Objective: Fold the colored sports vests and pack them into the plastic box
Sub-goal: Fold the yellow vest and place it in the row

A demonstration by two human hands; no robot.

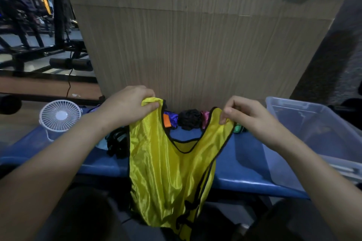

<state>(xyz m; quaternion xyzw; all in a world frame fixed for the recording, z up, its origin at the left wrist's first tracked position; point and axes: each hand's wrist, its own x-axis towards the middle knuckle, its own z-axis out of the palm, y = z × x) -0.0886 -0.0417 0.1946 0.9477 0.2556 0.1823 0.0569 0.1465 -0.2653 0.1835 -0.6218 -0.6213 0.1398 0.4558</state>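
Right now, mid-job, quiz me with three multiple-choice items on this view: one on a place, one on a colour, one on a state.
1. Where does the plastic box stand?
A. on the person's right
B. on the person's left
C. behind the fan

2. What colour is the held vest?
A. orange with white trim
B. yellow with black trim
C. green with no trim

3. How is the vest held?
A. folded flat on the bench
B. gripped by one hand only
C. hanging open by both shoulder straps

Answers:
1 A: the box sits at the right end of the blue bench.
2 B: shiny yellow cloth, black edging.
3 C: the left hand and right hand each pinch one strap.
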